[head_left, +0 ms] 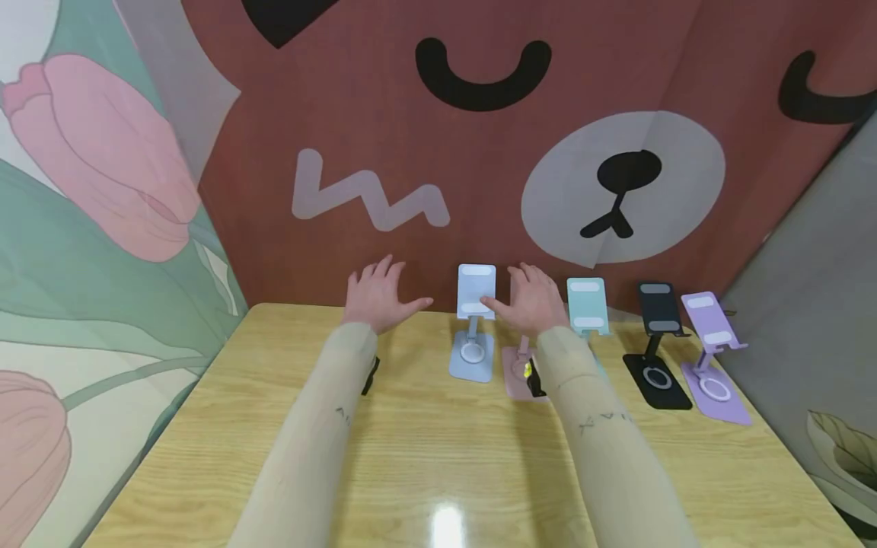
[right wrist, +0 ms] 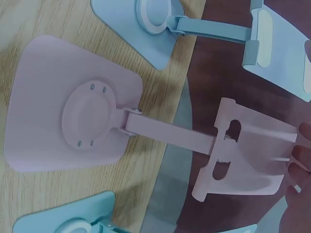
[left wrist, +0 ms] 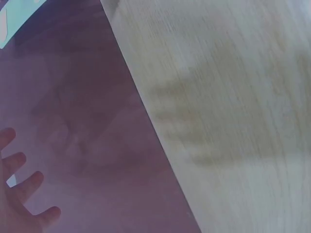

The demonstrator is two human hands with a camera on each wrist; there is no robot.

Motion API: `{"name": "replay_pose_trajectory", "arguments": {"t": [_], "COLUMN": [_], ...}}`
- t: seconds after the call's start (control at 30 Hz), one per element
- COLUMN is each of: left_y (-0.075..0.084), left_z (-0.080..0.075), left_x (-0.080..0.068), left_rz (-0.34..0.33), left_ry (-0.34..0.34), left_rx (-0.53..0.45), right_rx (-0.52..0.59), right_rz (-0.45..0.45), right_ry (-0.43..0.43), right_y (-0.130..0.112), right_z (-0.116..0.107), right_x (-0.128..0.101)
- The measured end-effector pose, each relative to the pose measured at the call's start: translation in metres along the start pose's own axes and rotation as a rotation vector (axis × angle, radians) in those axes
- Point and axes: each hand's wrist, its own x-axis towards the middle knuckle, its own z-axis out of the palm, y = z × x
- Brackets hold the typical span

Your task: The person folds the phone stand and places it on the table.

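My left hand (head_left: 377, 297) hovers over the back edge of the table, fingers spread and thumb stretched right, holding nothing. In the left wrist view, that hand's fingers (left wrist: 29, 187) show at the lower left. My right hand (head_left: 537, 301) reaches to a pink phone stand (head_left: 517, 369), whose upper part it hides from the head camera. The right wrist view shows the pink stand's tilted cradle (right wrist: 250, 158) with fingertips (right wrist: 302, 156) by its top edge; contact is unclear. Left of it stands a light blue phone stand (head_left: 473, 293), partly overlapped by my right thumb in the head view.
To the right stand a teal phone stand (head_left: 586, 301), a black one (head_left: 658, 308) and a purple one (head_left: 709, 316). A brown bear-patterned cloth (head_left: 384, 129) hangs behind the wooden table (head_left: 425, 441). Grey fabric (head_left: 815, 266) borders the right side.
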Motion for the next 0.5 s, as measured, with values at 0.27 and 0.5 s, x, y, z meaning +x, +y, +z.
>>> {"name": "replay_pose_trajectory", "arguments": {"t": [0.27,0.5], "left_y": [-0.0036,0.0023], "left_z": [0.0081,0.0104], "left_x": [-0.0022,-0.0035], "left_rz": [-0.007,0.004], "left_ry": [-0.016,-0.01], "left_rx": [0.001,-0.02], "right_rx": [0.029,0.069], "right_rz": [-0.043,-0.018], "right_ry": [0.028,0.049], "right_y": [-0.0036,-0.0096], "right_z": [0.0051,0.006], "right_x": [0.0015,0.0015]}}
